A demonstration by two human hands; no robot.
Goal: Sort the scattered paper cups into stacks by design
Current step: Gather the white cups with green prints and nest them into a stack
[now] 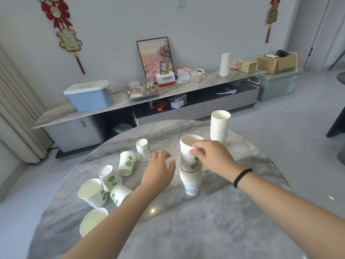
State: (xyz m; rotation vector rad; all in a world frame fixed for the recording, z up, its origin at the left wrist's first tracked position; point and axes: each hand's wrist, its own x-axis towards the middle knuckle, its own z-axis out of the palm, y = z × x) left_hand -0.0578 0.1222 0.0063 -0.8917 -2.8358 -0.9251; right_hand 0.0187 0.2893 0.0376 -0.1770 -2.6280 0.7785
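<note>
A stack of green-leaf paper cups (190,181) stands upright near the middle of the round grey marble table (224,221). My right hand (212,156) grips the rim of a green-leaf cup (187,152) sitting partly in the top of that stack. My left hand (158,169) hovers just left of the stack, fingers apart, holding nothing. Several loose green-leaf cups lie scattered at the left: one (143,149) and another (127,163) upside down, others (109,177) (93,192) (119,196) tipped, one (92,220) at the table edge. A taller stack of a different design (220,127) stands behind.
Beyond the table runs a long low cabinet (115,107) with a blue lidded box (90,95), a tray of jars (142,90), a framed picture (155,55) and cardboard boxes (278,62). A curtain (16,109) hangs at the left.
</note>
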